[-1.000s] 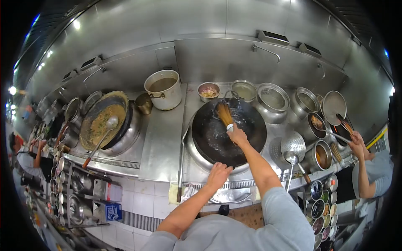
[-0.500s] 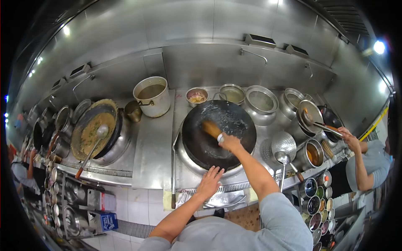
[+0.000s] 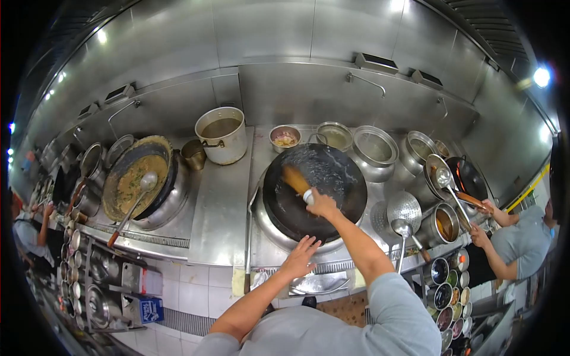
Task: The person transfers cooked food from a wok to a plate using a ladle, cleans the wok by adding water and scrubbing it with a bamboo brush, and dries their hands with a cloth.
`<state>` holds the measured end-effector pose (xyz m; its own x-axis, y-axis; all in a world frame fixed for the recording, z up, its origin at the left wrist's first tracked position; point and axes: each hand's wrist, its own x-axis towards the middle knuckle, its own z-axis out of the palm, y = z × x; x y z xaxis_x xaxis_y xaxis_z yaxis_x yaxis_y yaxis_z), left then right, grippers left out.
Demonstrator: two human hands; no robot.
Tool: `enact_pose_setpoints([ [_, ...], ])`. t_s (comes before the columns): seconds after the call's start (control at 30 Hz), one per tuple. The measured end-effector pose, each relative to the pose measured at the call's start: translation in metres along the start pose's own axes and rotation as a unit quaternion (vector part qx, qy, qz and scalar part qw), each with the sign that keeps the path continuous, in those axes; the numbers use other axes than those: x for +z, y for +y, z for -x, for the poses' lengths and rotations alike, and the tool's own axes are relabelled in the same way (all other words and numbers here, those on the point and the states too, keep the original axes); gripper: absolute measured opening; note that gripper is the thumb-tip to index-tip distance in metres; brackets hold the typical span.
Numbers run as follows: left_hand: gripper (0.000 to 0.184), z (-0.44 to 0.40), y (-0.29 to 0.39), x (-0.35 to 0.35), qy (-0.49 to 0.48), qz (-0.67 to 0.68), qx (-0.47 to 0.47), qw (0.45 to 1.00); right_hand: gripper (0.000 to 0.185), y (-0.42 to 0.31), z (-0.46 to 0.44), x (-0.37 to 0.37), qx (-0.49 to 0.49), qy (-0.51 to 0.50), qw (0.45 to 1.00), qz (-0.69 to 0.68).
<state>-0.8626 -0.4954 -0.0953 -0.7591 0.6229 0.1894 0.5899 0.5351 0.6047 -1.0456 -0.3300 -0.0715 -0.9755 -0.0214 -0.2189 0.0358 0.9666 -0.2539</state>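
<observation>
The right hand (image 3: 322, 203) grips a bamboo wok brush (image 3: 295, 180) by its white end, bristles slanting up and leftward inside the black wok (image 3: 332, 187); the left hand (image 3: 300, 258), empty and open, is at the near rim.

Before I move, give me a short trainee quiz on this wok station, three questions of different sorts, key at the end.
1. Which hand grips the brush?
2. True or false: a ladle rests in the food-filled wok.
3. From the wearer's view, where is the perforated skimmer relative to the black wok?
A. Left of it
B. Right of it
C. Inside it

Key: 1: the right hand; 2: true; 3: B
</observation>
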Motion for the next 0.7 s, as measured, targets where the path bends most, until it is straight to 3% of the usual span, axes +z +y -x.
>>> enact_pose_setpoints([
  [0.07, 0.079, 0.005, 0.005, -0.007, 0.019, 0.023, -0.013, 0.999, 0.083, -0.002, 0.046, -0.021, -0.045, -0.100, 0.994, -0.028],
  [0.1, 0.079, 0.008, 0.005, -0.009, 0.018, 0.019, -0.014, 1.000, 0.083, 0.011, 0.043, -0.028, -0.047, -0.099, 0.994, -0.031],
  [0.17, 0.082, 0.017, 0.006, -0.010, -0.019, -0.030, -0.020, 0.999, 0.072, 0.041, 0.030, -0.045, -0.090, -0.158, 0.983, 0.040],
  [0.2, 0.082, 0.020, 0.009, -0.012, -0.025, -0.028, -0.024, 0.999, 0.065, 0.044, 0.014, -0.054, -0.015, -0.151, 0.985, 0.079],
  [0.23, 0.082, 0.019, 0.013, -0.016, -0.043, -0.058, -0.027, 0.997, 0.065, 0.056, 0.001, -0.052, -0.049, -0.028, 0.993, 0.106],
  [0.27, 0.082, 0.016, 0.015, -0.018, -0.055, -0.091, -0.027, 0.994, 0.066, 0.050, -0.015, -0.050, 0.024, -0.017, 0.997, 0.070],
  [0.33, 0.081, 0.015, 0.018, -0.016, -0.054, -0.087, -0.035, 0.994, 0.065, 0.032, -0.028, -0.029, 0.051, 0.055, 0.996, 0.048],
  [0.47, 0.080, 0.013, 0.016, -0.019, -0.056, -0.094, -0.041, 0.993, 0.068, -0.002, -0.011, -0.022, -0.081, -0.007, 0.996, 0.027],
  [0.53, 0.080, 0.015, 0.014, -0.017, -0.069, -0.095, -0.046, 0.992, 0.065, -0.003, -0.007, -0.035, 0.034, -0.028, 0.993, -0.106],
  [0.57, 0.080, 0.016, 0.013, -0.015, -0.060, -0.094, -0.046, 0.993, 0.067, 0.012, -0.033, -0.010, 0.080, 0.062, 0.988, -0.118],
  [0.67, 0.078, 0.013, 0.010, -0.022, -0.055, -0.093, -0.045, 0.993, 0.068, -0.011, -0.024, -0.005, 0.075, 0.033, 0.971, -0.223],
  [0.7, 0.078, 0.013, 0.010, -0.024, -0.063, -0.085, -0.043, 0.993, 0.071, -0.025, -0.009, -0.013, 0.009, -0.011, 0.986, -0.164],
])
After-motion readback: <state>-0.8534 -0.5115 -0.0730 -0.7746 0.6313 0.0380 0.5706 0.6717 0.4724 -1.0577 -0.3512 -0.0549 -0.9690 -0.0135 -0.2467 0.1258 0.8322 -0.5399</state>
